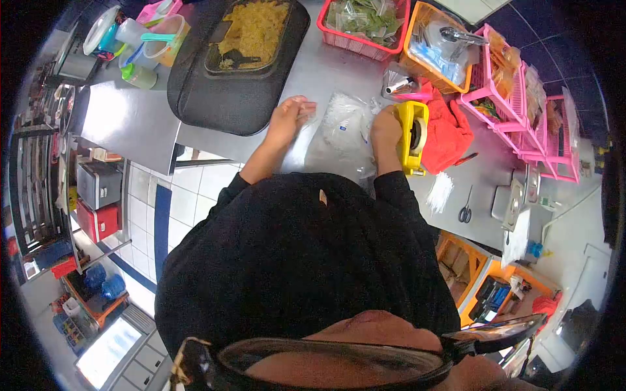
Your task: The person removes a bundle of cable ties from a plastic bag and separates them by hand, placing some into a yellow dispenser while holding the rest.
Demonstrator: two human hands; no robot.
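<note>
Plastic bag on steel counter, centre, between hands. Left hand clenched at bag's left edge. Right hand against yellow tape dispenser, grip hidden, cannot tell. Likely sealing bag; next needs bag neck steady at tape.

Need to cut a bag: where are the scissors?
Head view: the scissors lie on the steel counter to the person's right, beside the white bundle, below the red cloth.

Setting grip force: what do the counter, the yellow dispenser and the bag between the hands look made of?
Counter: likely stainless steel, brushed grey with soft glare.
Yellow dispenser: probably hard plastic, with even, glossy colour.
Bag: thin clear plastic film, crinkled and see-through.
</note>
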